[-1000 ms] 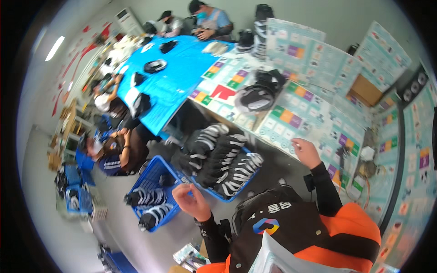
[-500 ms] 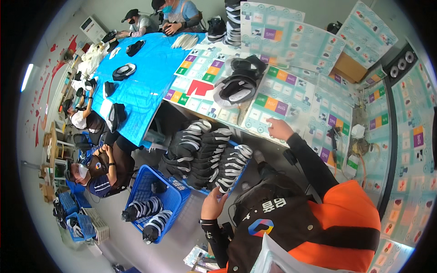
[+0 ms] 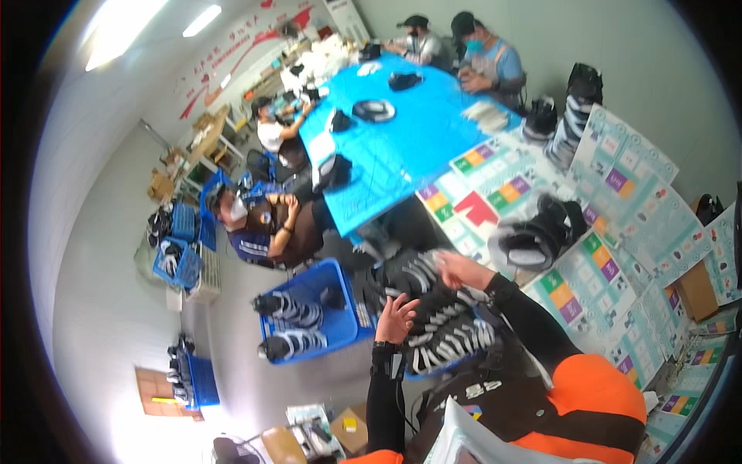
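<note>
Over the packed rows of black pieces with white edges (image 3: 456, 344), which look like stacked shoe uppers, both of my hands are in the air. My left hand (image 3: 396, 319) is open, its fingers spread and holding nothing, at the left side of the rows. My right hand (image 3: 464, 271) has its fingers stretched towards the far stack (image 3: 417, 271). It is somewhat blurred, and whether its fingertips touch the stack cannot be told. Under the rows a blue container (image 3: 433, 369) shows in part. On the printed-sheet table, black and white pieces (image 3: 529, 247) lie beyond my right hand.
Left of the rows, a blue crate (image 3: 340, 267) holds more stacks (image 3: 294, 309). A seated person (image 3: 267, 220) is beyond it. Other people sit around the blue-covered table (image 3: 402, 155). Printed boards (image 3: 626, 162) lean at the right. A cardboard box (image 3: 352, 425) lies near the lower edge.
My view has turned to the left. My right hand has left the printed table edge and reached over the stacks. My left hand has come off the near stack, its fingers now spread.
</note>
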Tool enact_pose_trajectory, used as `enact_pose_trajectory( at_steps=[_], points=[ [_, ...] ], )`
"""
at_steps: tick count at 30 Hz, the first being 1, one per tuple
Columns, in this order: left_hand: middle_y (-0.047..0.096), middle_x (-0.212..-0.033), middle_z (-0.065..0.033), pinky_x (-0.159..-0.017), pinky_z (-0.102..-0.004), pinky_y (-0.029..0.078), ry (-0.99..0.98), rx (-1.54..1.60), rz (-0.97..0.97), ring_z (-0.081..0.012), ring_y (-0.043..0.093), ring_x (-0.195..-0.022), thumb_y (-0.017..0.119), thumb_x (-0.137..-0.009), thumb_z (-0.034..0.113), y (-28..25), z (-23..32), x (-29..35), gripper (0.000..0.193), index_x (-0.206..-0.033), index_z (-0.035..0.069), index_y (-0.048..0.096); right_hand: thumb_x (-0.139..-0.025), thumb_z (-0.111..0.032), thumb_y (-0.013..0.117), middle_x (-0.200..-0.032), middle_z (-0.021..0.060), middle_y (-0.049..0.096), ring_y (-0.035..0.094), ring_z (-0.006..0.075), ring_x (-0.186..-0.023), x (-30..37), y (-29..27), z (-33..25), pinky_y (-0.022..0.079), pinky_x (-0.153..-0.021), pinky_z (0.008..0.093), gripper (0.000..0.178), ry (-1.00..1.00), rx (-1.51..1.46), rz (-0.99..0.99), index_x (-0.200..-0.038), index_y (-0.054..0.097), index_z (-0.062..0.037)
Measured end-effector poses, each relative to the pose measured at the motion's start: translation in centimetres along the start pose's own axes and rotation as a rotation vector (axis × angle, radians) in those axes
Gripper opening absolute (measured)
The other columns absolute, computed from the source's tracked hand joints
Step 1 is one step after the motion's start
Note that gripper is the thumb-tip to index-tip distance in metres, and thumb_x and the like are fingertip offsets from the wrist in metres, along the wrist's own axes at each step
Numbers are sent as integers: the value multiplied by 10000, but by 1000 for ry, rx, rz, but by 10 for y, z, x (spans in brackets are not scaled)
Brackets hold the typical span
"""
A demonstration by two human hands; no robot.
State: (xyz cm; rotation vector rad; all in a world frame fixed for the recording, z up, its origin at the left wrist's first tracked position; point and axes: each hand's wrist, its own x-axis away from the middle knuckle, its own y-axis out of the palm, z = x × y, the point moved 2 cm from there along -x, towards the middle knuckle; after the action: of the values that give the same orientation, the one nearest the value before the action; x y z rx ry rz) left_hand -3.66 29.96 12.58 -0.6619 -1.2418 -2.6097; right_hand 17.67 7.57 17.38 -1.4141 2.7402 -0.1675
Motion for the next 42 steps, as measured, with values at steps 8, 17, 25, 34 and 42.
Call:
enact_pose_trajectory(
  at_steps=[8, 17, 25, 34, 42],
  points=[
    [686, -717, -72, -611, -324, 535, -200, -1156, -645, -188, 659, -635, 658, -979, 322, 162, 32, 5, 353, -1053, -21, 700, -1048, -416, 533, -1218, 211, 682, 690, 236, -992, -2, 3, -117, 530, -865, 403, 507, -423, -458, -1207, -1301, 619, 15],
    [750, -946, -196, -841, -470, 559, -181, -1998, -29, -379, 719, -937, 714, -869, 534, -71, -74, 22, 514, -990, 39, 774, -851, -223, 726, -1006, 188, 637, 632, 398, -1006, 122, -104, 160, 519, -895, 461, 296, 159, 906, 632, -1040, 609, -28],
    [762, -847, -80, -739, -378, 564, -551, -1826, 34, -234, 736, -772, 634, -936, 586, -147, -171, 95, 534, -975, 70, 765, -855, -161, 770, -1068, 196, 578, 582, 406, -1085, 213, -164, 197, 502, -934, 464, 355, 570, 984, 1196, -1097, 535, -50],
    [753, -977, -187, -833, -431, 557, -213, -1664, 232, -355, 721, -939, 679, -928, 492, -49, -134, 51, 501, -1128, 33, 705, -921, -107, 672, -1073, 248, 653, 698, 407, -860, 235, -178, 240, 572, -744, 461, 330, 677, 653, 1297, -1182, 504, 3],
    [748, -953, -159, -783, -365, 560, -27, -1592, 76, -282, 728, -884, 679, -964, 427, 46, -95, 13, 493, -1224, 9, 659, -903, 85, 504, -1050, 193, 606, 711, 303, -610, 207, -184, 166, 588, -559, 408, 306, 299, -116, 1255, -1176, 419, -24]
  ],
)
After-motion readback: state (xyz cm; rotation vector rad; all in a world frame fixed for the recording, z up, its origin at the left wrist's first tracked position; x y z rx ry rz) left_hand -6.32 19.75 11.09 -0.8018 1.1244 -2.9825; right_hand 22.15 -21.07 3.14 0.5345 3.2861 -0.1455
